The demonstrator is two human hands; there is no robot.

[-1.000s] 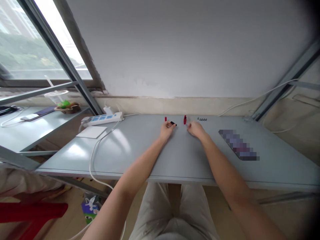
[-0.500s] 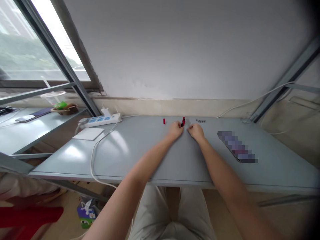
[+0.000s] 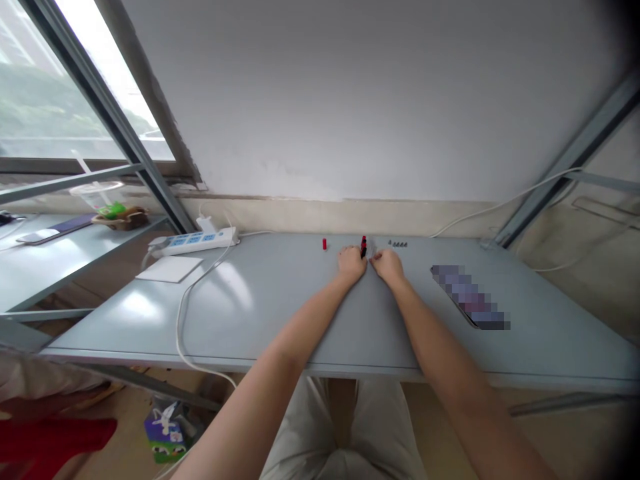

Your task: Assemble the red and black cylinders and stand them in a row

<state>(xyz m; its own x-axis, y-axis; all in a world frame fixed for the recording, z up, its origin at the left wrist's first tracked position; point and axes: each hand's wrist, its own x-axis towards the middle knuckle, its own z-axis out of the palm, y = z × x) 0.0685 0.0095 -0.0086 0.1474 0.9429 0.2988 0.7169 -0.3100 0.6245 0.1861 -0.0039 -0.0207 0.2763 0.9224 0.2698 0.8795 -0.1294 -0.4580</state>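
Near the back of the grey desk, my left hand is closed at a small black piece, which stands just in front of small red pieces. My right hand is beside it, fingers pinched together; what they hold, if anything, is too small to make out. Something clear and blurred lies between the hands. A red cylinder stands upright left of my left hand. Several small dark parts form a row behind my right hand.
A phone with a pixelated screen lies to the right. At the left are a white power strip, a flat white box and a white cable running over the front edge. A wall rises behind the desk.
The view has shifted slightly. My left hand's fingers have changed position around the black piece, which now looks more upright. My right hand has moved slightly closer to my left.
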